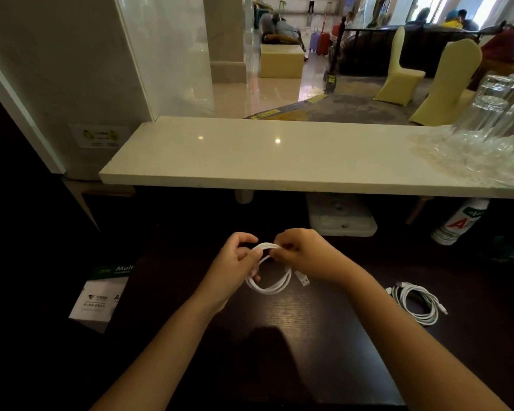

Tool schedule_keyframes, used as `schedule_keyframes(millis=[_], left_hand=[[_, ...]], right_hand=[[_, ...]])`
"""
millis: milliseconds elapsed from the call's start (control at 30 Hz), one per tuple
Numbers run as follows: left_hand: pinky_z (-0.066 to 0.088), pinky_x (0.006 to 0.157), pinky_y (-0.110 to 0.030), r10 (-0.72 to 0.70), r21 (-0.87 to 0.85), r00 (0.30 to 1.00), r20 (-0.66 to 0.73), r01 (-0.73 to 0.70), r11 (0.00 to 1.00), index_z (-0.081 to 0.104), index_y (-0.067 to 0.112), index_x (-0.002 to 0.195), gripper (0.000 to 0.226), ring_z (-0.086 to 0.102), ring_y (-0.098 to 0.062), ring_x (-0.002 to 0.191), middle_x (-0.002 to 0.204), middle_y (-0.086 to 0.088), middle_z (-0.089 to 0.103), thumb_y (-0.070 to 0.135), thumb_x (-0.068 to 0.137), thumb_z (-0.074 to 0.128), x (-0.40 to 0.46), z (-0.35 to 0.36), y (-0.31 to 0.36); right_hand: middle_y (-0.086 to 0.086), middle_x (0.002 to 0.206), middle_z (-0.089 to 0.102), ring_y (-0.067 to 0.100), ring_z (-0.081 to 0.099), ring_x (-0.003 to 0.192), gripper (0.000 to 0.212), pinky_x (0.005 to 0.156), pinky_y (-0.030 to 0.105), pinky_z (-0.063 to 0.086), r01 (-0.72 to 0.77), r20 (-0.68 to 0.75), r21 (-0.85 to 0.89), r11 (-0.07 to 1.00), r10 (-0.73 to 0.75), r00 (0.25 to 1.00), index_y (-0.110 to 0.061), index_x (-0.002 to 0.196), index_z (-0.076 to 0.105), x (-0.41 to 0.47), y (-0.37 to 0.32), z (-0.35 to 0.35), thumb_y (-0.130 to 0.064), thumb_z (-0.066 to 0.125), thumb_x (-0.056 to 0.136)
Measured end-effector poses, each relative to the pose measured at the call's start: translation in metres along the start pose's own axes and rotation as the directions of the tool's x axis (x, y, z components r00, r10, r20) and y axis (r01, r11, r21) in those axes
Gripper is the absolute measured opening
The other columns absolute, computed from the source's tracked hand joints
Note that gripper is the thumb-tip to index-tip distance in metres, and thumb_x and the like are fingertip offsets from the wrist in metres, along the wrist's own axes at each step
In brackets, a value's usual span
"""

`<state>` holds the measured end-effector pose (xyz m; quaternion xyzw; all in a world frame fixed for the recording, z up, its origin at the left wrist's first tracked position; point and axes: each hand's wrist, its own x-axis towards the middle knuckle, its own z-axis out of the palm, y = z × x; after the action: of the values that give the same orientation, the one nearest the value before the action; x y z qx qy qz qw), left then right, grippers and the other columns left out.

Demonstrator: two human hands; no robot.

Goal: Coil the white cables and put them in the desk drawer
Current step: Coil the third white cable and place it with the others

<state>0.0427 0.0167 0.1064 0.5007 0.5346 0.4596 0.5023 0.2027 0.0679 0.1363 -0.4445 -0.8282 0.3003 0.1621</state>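
Both grips pinch the top of a thin white coiled cable (268,280): left hand (235,259) and right hand (297,253) close together above the dark wooden table (294,327). Wrap the tail snugly so the loops hold; right of it lies a second white cable bundle (417,302).

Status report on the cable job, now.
Left hand and right hand both pinch the white cable, looped above the dark desk. Second coiled cable lies at right. Drawer not in view. Nothing blocking.
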Motion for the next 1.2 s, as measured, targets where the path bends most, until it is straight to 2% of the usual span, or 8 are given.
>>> schedule_keyframes(millis=[133, 267, 433, 567, 667, 833, 1000, 1200], left_hand=[[0.052, 0.077, -0.035, -0.016, 0.115, 0.994, 0.106, 0.004, 0.993, 0.065, 0.013, 0.093, 0.015, 0.062, -0.010, 0.066, 0.067, 0.001, 0.065, 0.006, 0.089, 0.053, 0.002, -0.008, 0.005], [0.049, 0.087, -0.032, 0.067, 0.301, 0.988, 0.141, -0.108, 0.948, 0.065, 0.015, 0.090, 0.008, 0.060, -0.013, 0.088, 0.095, -0.006, 0.064, 0.013, 0.087, 0.058, 0.007, -0.011, 0.016], [0.055, 0.065, -0.023, -0.111, -0.317, 0.892, 0.438, 0.268, 0.910, 0.063, 0.010, 0.088, 0.011, 0.065, -0.009, 0.064, 0.071, -0.001, 0.067, 0.018, 0.082, 0.065, 0.013, -0.016, 0.026], [0.054, 0.054, -0.017, -0.028, -0.428, 0.856, 0.516, 0.286, 0.857, 0.073, 0.009, 0.079, 0.020, 0.066, -0.006, 0.056, 0.064, 0.000, 0.071, 0.023, 0.070, 0.061, 0.012, -0.007, 0.037], [0.055, 0.054, -0.018, -0.101, -0.396, 0.894, 0.437, 0.292, 0.871, 0.074, 0.014, 0.067, 0.020, 0.068, -0.008, 0.056, 0.062, -0.003, 0.072, 0.020, 0.072, 0.056, 0.016, -0.007, 0.035], [0.055, 0.063, -0.023, -0.029, -0.242, 0.953, 0.303, 0.106, 0.965, 0.064, 0.012, 0.095, 0.015, 0.064, -0.009, 0.062, 0.069, 0.003, 0.067, 0.007, 0.084, 0.056, 0.019, -0.003, 0.016], [0.049, 0.049, -0.021, 0.032, -0.092, 0.999, -0.015, -0.033, 0.995, 0.064, 0.009, 0.077, 0.016, 0.059, -0.012, 0.043, 0.051, 0.000, 0.064, 0.011, 0.089, 0.053, 0.025, 0.013, 0.008], [0.050, 0.053, -0.016, -0.125, -0.109, 0.991, -0.043, 0.119, 0.987, 0.069, 0.010, 0.073, 0.020, 0.059, -0.004, 0.051, 0.056, 0.004, 0.063, 0.019, 0.088, 0.058, 0.029, 0.018, -0.001]], right_hand=[[-0.003, 0.065, 0.053, 0.006, 0.049, 0.059, 0.021, 0.061, 0.021, 0.041, -0.134, 0.169, 0.291, 0.947, 0.087, 0.982, -0.015, 0.072, 0.061, -0.004, 0.008, -0.005, -0.018, 0.052, 0.090], [-0.001, 0.065, 0.056, 0.005, 0.054, 0.058, 0.020, 0.058, 0.016, 0.045, -0.162, 0.173, 0.772, 0.615, 0.043, 0.984, -0.010, 0.073, 0.058, -0.008, 0.011, 0.001, -0.013, 0.049, 0.090], [0.010, 0.080, 0.059, 0.019, 0.060, 0.075, 0.024, 0.073, 0.028, 0.051, -0.149, 0.173, 0.982, 0.115, -0.234, 0.957, -0.006, 0.083, 0.048, -0.006, 0.012, 0.009, -0.028, 0.059, 0.083], [0.007, 0.081, 0.065, 0.017, 0.064, 0.075, 0.030, 0.073, 0.028, 0.055, -0.117, 0.103, 0.993, -0.032, -0.281, 0.954, -0.006, 0.082, 0.052, -0.010, 0.007, 0.019, -0.032, 0.066, 0.079], [0.001, 0.073, 0.062, 0.011, 0.059, 0.067, 0.030, 0.065, 0.022, 0.051, -0.074, 0.079, 0.981, 0.180, -0.022, 0.997, -0.011, 0.079, 0.061, -0.010, 0.013, 0.019, -0.039, 0.070, 0.074], [-0.002, 0.062, 0.055, 0.013, 0.049, 0.061, 0.025, 0.060, 0.022, 0.039, -0.043, -0.198, 0.675, 0.737, 0.237, 0.951, -0.017, 0.071, 0.067, -0.013, 0.019, 0.008, -0.020, 0.053, 0.091], [0.001, 0.065, 0.063, 0.015, 0.057, 0.065, 0.011, 0.063, 0.023, 0.046, -0.070, -0.189, 0.624, 0.778, 0.237, 0.953, -0.016, 0.085, 0.069, -0.018, 0.015, 0.011, -0.018, 0.058, 0.088], [0.003, 0.077, 0.072, 0.010, 0.066, 0.072, 0.013, 0.071, 0.022, 0.052, -0.179, -0.113, 0.592, 0.786, 0.302, 0.947, -0.010, 0.094, 0.070, -0.028, 0.030, 0.000, -0.013, 0.061, 0.086]])
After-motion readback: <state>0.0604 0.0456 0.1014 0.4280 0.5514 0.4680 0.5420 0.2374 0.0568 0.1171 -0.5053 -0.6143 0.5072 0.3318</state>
